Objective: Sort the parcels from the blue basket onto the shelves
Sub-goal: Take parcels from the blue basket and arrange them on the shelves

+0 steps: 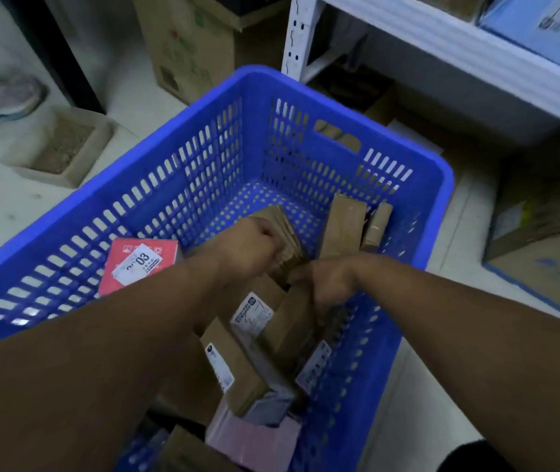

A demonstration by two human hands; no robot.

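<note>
Label [138, 264] "03" marks a red parcel [109, 284] in the blue basket [339, 107]; left hand [254, 247] and right hand [331, 281] clutch brown parcels [283, 229]

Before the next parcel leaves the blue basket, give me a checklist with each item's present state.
1. Left hand grips the flat brown parcel, fingers curled on its edge: ok.
2. Right hand hold: fingertips hidden among the parcels: cannot tell.
3. Way up out of the blue basket: nothing over the hands: ok.
4. Upright parcels stand on end against the far wall, beside the gripped one, and may tip: not ok.
5. Label on the gripped parcel: none shows: cannot tell.
6. Room on the white shelf: mostly out of view: cannot tell.
</note>
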